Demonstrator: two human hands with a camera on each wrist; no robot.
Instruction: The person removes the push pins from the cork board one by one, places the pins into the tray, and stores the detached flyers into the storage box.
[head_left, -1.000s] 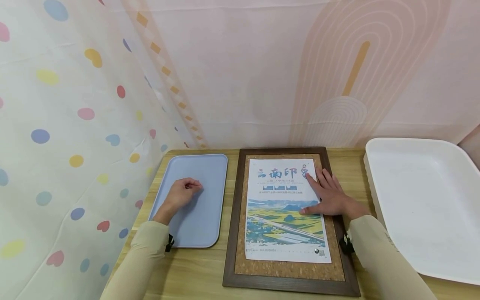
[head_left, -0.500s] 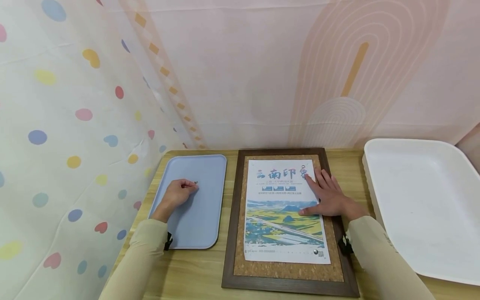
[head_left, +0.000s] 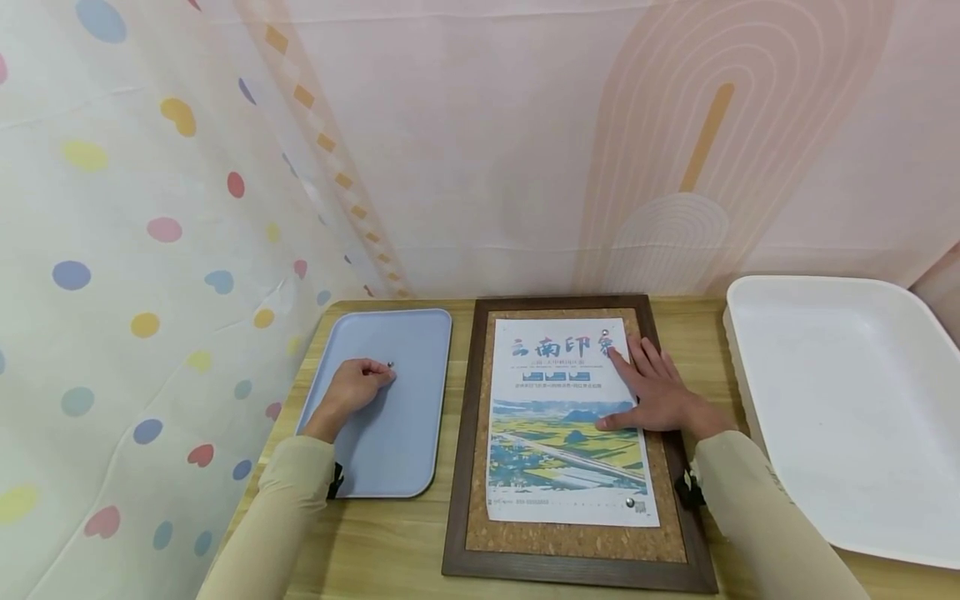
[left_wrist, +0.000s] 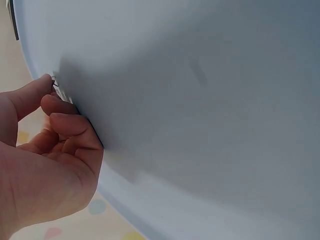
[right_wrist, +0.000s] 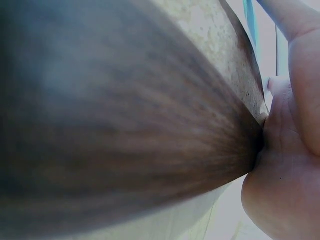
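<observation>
My left hand (head_left: 358,383) lies curled on the light blue tray (head_left: 405,442) left of the board. Its thumb and forefinger pinch a small silver pushpin (head_left: 390,364); in the left wrist view the pushpin (left_wrist: 54,83) just shows between the fingertips (left_wrist: 47,102). My right hand (head_left: 651,385) rests flat, fingers spread, on the right edge of a printed poster (head_left: 558,417) lying on a cork board (head_left: 577,540) with a dark wooden frame (head_left: 459,467). One silver pin (head_left: 604,332) sits in the poster's upper right corner by my forefinger, another pin (head_left: 630,502) at its lower right.
A large white tray (head_left: 847,400) stands at the table's right end. The wooden table (head_left: 375,542) shows in front of the blue tray. Curtains with coloured dots hang close on the left, a pink backdrop behind.
The left hand's fingers have shifted slightly on the blue tray, and the pushpin now shows at their tips. The right hand has stayed flat on the poster.
</observation>
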